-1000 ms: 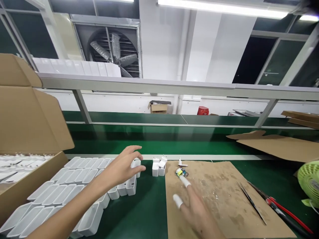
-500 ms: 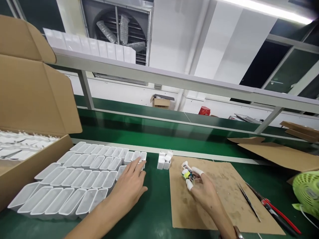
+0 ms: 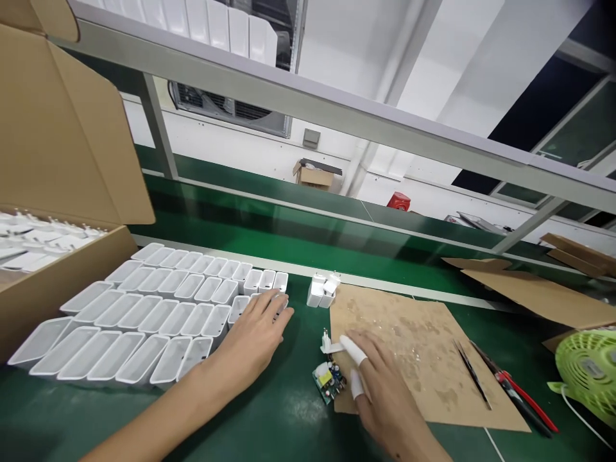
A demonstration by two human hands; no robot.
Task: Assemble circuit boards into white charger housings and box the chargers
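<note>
Just below the right hand (image 3: 380,391) grip lies the circuit board (image 3: 329,380).

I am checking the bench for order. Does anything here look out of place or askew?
The white shells lie in tidy rows. Only the circuit board looks odd: it lies tilted, half off the cardboard mat, by the right hand.

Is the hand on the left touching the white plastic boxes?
Touching. The head view shows the left hand with fingertips resting on a white open plastic shell at the rows' right end.
</note>
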